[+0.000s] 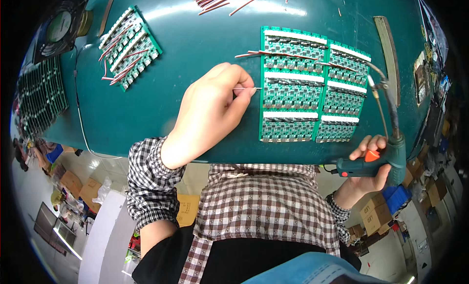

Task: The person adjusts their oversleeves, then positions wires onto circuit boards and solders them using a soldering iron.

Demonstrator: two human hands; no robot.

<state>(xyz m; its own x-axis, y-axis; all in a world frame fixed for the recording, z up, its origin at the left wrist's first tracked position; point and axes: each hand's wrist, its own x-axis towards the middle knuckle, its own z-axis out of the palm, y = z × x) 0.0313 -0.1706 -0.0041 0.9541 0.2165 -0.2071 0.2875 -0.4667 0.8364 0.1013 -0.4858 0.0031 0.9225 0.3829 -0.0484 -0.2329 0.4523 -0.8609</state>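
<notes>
My left hand pinches a thin wire between thumb and forefinger, its end pointing at the left edge of a green circuit board panel. A second green panel lies against that panel's right side. Both carry rows of small parts and white strips, and red, black and white wires lie across their upper rows. At the right, my right hand is wrapped round a dark green soldering gun with an orange trigger. Its metal tip and feed tube reach up beside the right panel's upper corner.
More boards with wires lie at the upper left, near a black fan. A stack of boards sits at the left edge. Loose cut wires lie at the far side. A long flat strip stretches along the right.
</notes>
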